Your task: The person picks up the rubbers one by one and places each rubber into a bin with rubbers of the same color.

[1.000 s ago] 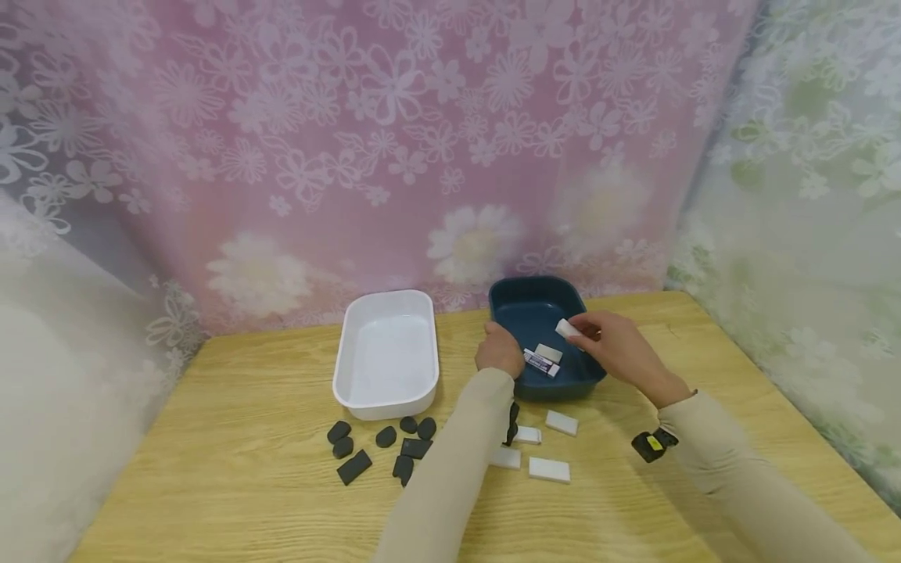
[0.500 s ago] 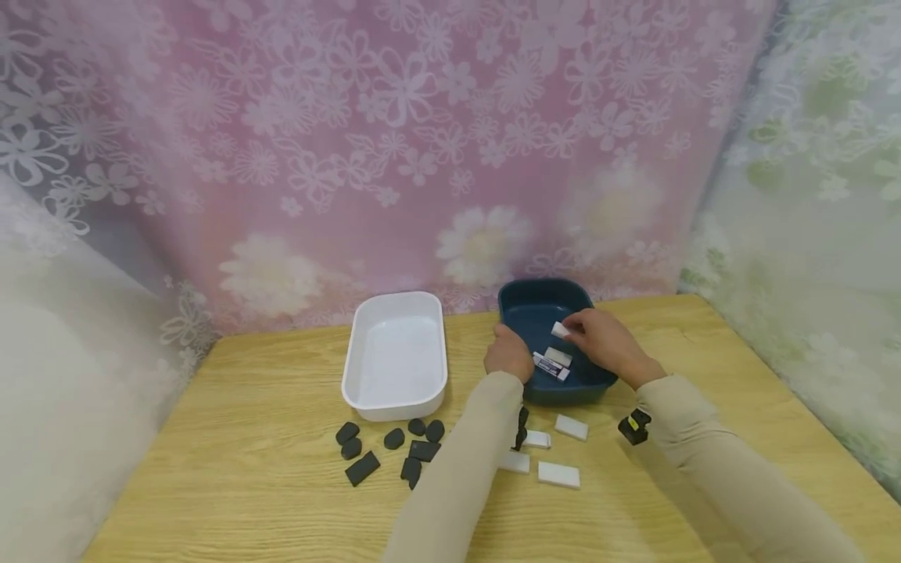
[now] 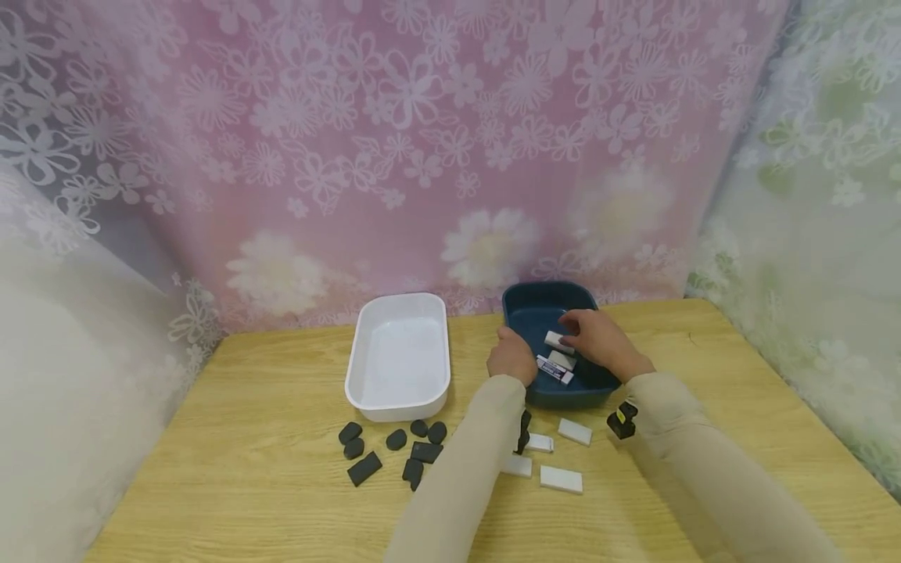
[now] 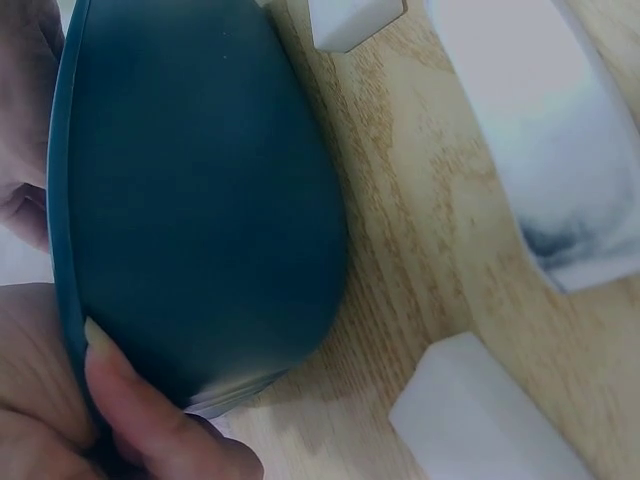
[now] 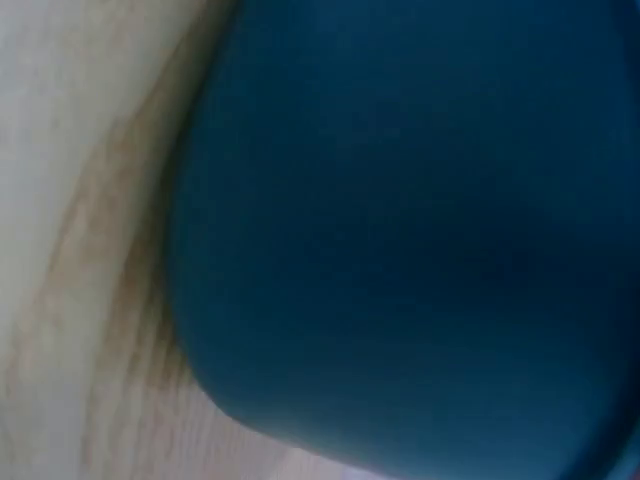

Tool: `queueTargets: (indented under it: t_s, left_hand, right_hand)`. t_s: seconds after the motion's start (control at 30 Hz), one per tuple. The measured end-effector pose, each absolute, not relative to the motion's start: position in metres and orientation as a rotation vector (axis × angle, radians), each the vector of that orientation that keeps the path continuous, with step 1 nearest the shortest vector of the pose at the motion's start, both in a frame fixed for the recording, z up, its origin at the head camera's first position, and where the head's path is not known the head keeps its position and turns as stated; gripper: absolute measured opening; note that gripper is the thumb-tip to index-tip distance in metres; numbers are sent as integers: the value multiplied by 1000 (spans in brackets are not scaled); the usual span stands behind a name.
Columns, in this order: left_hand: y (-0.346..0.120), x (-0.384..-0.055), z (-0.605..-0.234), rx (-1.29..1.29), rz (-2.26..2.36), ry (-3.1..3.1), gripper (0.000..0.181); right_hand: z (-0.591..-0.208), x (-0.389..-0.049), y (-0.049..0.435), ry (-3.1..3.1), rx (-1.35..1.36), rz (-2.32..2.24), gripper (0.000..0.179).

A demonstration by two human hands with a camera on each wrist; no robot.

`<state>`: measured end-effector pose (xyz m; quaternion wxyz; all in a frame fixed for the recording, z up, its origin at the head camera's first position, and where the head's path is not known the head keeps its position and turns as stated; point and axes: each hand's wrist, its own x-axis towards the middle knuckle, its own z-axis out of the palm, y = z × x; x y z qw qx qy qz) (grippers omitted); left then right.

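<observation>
My left hand (image 3: 512,358) grips the left wall of a dark blue plastic basin (image 3: 563,399); in the left wrist view its thumb (image 4: 150,415) lies along the outside, below the rim. Inside the basin, my right hand (image 3: 604,344) is at a white eraser (image 3: 554,339), its fingertips just over it and the forefinger lifted off. A greyish eraser (image 3: 563,360) and one in a printed sleeve (image 3: 553,369) lie beside it. The right wrist view has only the basin's outer wall (image 5: 400,250) and some tabletop; the hand is hidden there.
To the left stands a white basin (image 3: 397,410). In front of it lie several dark rounded pieces (image 3: 396,439) and dark rectangular blocks (image 3: 364,469). Several white erasers (image 3: 561,479) lie in front of the blue basin. A floral curtain (image 3: 394,195) hangs behind the table.
My right hand has lowered the white eraser onto the basin's floor near the other two, and its fingers have loosened. The left hand keeps its grip. The head view has shifted slightly.
</observation>
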<state>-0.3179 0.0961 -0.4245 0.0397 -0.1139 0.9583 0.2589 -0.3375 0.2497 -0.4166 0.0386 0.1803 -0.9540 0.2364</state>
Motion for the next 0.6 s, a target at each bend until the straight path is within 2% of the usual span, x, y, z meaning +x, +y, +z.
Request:
queueTargets:
  t_s: [0.23, 0.6]
  left_hand:
    - [97, -316, -430, -309, 767, 2960, 40]
    - [94, -321, -430, -258, 802, 2936, 40]
  right_hand:
    - [-419, -317, 261, -2850, 546, 769, 27]
    - [-399, -266, 273, -2666, 648, 804, 20]
